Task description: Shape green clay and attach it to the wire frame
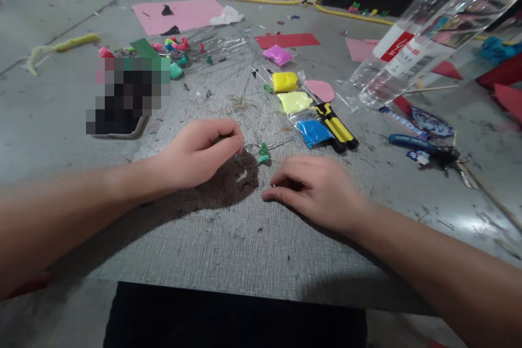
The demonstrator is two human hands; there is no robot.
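My left hand (207,152) is closed in a pinch just above the table, and a bit of dark green shows between its fingers. At its fingertips is a looped, silvery thin wire (248,156) with small lumps of green clay (264,153) on it; the wire's straight end points right. My right hand (316,190) rests on the table to the right of the clay, with curled fingers and the thumb close to the index finger. Whatever may lie between those fingertips is too small to make out.
Bags of blue clay (314,133) and yellow clay (285,82) lie beside a yellow-black tool (336,128). Two clear bottles (379,81) stand at right, near keys (448,156). A phone (122,100) lies left. Pink paper (183,15) and clay-tipped wires (220,46) lie farther back.
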